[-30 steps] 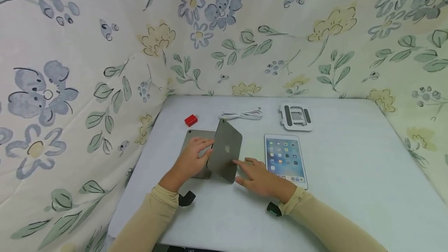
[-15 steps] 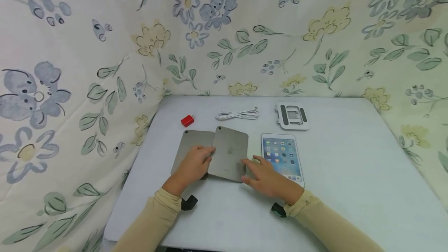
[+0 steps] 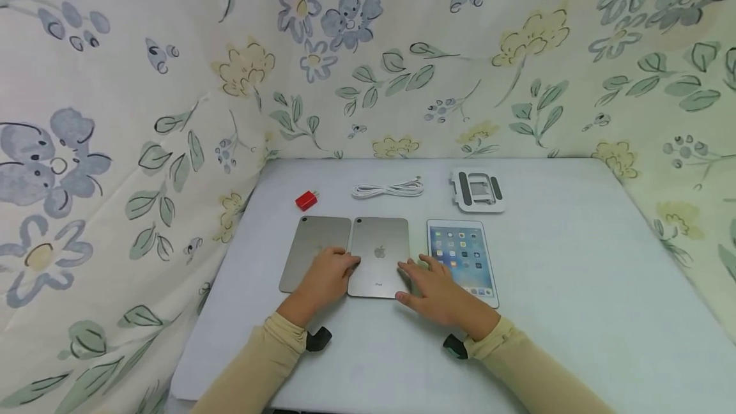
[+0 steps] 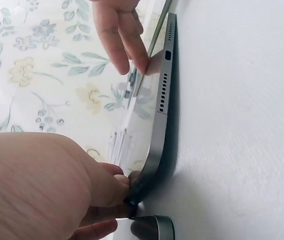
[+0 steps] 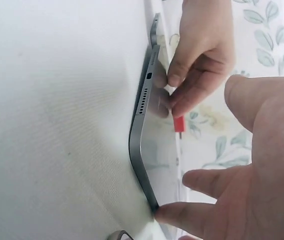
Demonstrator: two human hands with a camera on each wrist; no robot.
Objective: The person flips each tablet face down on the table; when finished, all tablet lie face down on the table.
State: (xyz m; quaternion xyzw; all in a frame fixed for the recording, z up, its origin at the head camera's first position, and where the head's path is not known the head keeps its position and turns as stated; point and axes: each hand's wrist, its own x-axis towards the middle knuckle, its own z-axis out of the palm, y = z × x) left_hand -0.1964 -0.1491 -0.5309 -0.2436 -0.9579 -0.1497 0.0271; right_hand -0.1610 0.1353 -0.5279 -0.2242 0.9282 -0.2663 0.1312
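Flat on the table lies a grey tablet [image 3: 379, 235] with its back up, showing an apple logo. My left hand [image 3: 322, 278] pinches its left edge, thumb and index finger meeting there in the left wrist view. On the right edge, the extended fingertips of my right hand [image 3: 435, 296] touch the tablet; the right wrist view shows these fingers [image 5: 184, 217] spread. A second grey tablet [image 3: 301, 254], also back up, lies just left, partly hidden under my left hand. Right of my right hand, a white tablet [image 3: 460, 245] lies with its screen lit.
Behind the tablets are a red charger plug [image 3: 306, 200], a bundled white cable [image 3: 386, 190] and a folded white stand [image 3: 477, 190] with dark pads. Floral cloth [image 3: 345, 114] hangs behind and left of the white table [image 3: 563, 260].
The middle tablet has come down from a tilted, raised pose to lie flat beside the left one. My left hand has moved slightly right and down with its edge; my right fingertips stay near the right edge.
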